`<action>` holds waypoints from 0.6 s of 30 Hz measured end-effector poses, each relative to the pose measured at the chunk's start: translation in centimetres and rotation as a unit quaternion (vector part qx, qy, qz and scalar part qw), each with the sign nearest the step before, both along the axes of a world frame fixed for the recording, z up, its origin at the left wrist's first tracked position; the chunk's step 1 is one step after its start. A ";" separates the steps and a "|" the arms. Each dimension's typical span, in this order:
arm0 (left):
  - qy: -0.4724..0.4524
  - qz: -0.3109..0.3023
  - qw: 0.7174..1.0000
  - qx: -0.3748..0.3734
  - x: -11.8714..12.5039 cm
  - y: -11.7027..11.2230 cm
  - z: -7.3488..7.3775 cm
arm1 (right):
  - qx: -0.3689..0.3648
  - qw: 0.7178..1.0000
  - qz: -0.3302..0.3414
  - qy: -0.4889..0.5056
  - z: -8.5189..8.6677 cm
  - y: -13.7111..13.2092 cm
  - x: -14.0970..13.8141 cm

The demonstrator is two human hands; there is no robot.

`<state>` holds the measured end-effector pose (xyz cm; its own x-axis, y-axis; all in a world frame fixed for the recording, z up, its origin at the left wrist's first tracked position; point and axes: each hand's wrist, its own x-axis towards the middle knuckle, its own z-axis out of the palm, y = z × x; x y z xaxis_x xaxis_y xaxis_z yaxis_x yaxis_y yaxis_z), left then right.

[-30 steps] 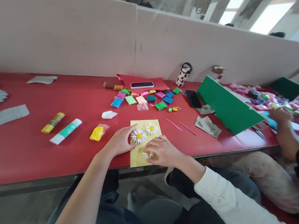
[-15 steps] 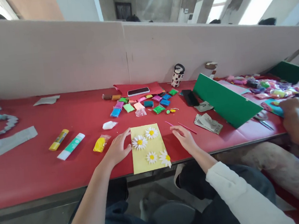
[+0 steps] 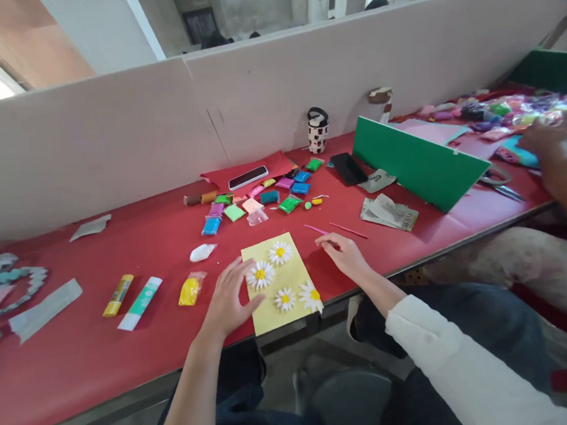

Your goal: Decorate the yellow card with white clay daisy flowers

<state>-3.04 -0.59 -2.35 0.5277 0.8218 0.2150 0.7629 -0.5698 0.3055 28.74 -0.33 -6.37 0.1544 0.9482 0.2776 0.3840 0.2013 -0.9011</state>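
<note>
A pale yellow card (image 3: 268, 319) lies at the table's front edge, bearing several white daisies with yellow centres, such as the upper daisy (image 3: 280, 253). The lower right daisy (image 3: 310, 296) overhangs the card's edge. My left hand (image 3: 232, 297) hovers at the card's left side, fingers apart, holding nothing; whether it touches the card I cannot tell. To the right of the card, my right hand (image 3: 343, 253) has its fingers spread near a pink thin tool (image 3: 315, 229). Another thin red stick (image 3: 348, 230) lies just beyond it.
Clay packets (image 3: 290, 204) and a phone (image 3: 249, 178) lie behind the card. A yellow clay bag (image 3: 189, 291), a glue stick (image 3: 118, 295) and a white-green tube (image 3: 140, 304) are on the left. A green board (image 3: 419, 163) stands at right, near a co-worker's hand (image 3: 547, 140).
The view has tilted and shifted. My left hand has moved slightly over the card's left edge, while the right hand stays in nearly the same place. The daisies keep their arrangement.
</note>
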 end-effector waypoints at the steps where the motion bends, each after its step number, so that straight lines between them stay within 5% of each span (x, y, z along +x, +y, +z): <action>1: 0.023 -0.034 0.999 0.000 0.5 -0.5 0.2 | 0.000 1.000 -0.001 -0.001 0.0 0.0 0.0; 5: 0.096 -0.086 0.992 0.002 2.3 -1.6 0.2 | -0.003 1.000 -0.003 -0.004 0.2 0.0 0.0; 18: 0.070 -0.046 0.996 0.011 5.9 0.8 0.5 | -0.007 1.000 0.002 -0.014 0.0 0.0 0.0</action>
